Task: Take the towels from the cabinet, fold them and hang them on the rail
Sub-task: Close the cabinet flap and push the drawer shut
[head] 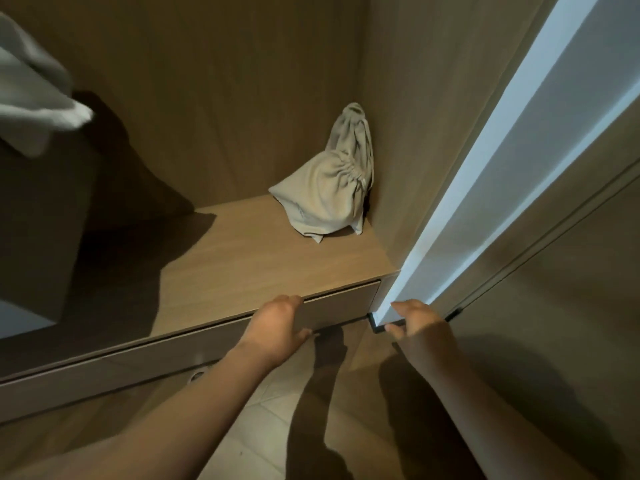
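While the left hand [277,327] grips the drawer front [341,304] at its top edge, the right hand [420,327] pinches the door's [485,188] lower corner; a blurred white towel [33,88] hangs upper left, and a drawstring bag [329,188] leaves the shelf [242,265] mostly bare.

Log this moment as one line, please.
left hand: on drawer front | right hand: gripping door edge | drawstring bag: on shelf, back corner

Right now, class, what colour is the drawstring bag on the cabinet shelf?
Pale beige drawstring bag, clearest in the head view.
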Available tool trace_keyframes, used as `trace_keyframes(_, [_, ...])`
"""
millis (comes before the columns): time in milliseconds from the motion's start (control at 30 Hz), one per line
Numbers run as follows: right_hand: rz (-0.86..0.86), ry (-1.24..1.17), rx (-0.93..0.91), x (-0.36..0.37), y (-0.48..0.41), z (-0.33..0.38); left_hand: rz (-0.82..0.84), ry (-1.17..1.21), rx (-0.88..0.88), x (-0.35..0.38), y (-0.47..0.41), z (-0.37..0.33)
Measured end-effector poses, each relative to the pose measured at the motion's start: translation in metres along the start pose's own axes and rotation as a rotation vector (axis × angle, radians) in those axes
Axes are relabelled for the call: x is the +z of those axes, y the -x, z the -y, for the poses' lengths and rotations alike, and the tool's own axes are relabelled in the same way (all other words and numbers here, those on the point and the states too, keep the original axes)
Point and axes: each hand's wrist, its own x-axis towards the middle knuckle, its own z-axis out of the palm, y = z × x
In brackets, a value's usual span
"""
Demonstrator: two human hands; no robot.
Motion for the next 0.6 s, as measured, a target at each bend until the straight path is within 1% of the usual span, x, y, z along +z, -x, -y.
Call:
trace_keyframes(200, [0.092,0.032,0.075,-0.120,0.061,0.057,0.048,0.038,-0.031,-0.091,0.092,-0.057])
trace_keyframes(333, [0.140,-0.015,0.118,-0.183,0.100,0.083,0.076,0.016,-0.046,-0.132,0.154,-0.102])
trace_keyframes(433, [0.235,-0.048,0.132,-0.226,0.128,0.092,0.024,0.047,-0.050,-0.157,0.189,-0.135])
trace_keyframes(600, [0.193,-0.119,0.092,-0.287,0.172,0.095,-0.101,0.115,-0.107,-0.179,0.244,-0.179])
